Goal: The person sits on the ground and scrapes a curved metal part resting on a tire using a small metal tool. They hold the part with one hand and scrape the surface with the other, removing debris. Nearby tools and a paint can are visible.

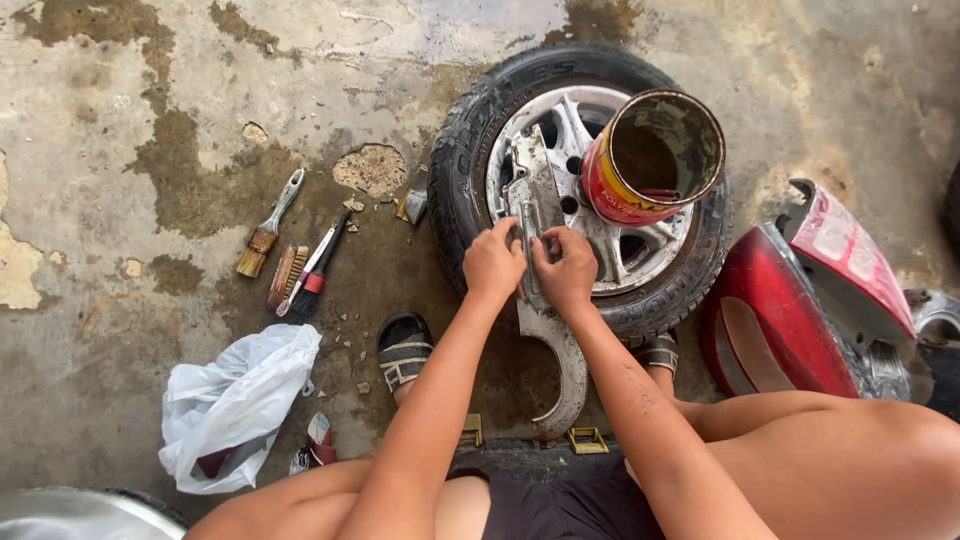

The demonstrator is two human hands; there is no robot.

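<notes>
1. Right, down on the stained concrete floor (120, 130) lies a black rubber tyre on a silver spoked alloy wheel (580, 190), flat on its side, and the person sits over it with both arms stretched forward.
2. Across the wheel rests a long, dirty silver-grey metal bracket with a hooked end (550, 330); its upper part sits on the spokes and its curved tail hangs off the tyre towards the person's lap.
3. Left hand (492, 262) is on the bracket's left edge, fingers curled together and pressed against the metal.
4. Right hand (566, 270) sits just beside it, touching the same part, fingers bent and bunched down on the bracket; whether anything small is pinched under them I cannot tell.
5. Just beyond the hands, an open red and yellow round tin can (655, 155) stands tilted on the wheel's right side.
6. Off to the left lie three brushes: a wooden-handled paintbrush (266, 225), a wire brush (287, 275) and a red-banded black-bristled brush (315, 265).
7. Nearer the left knee, a crumpled white plastic bag (235, 400).
8. Right of the tyre, a red vehicle tail-light housing (800, 300) rests on the floor, close to the rubber.
</notes>
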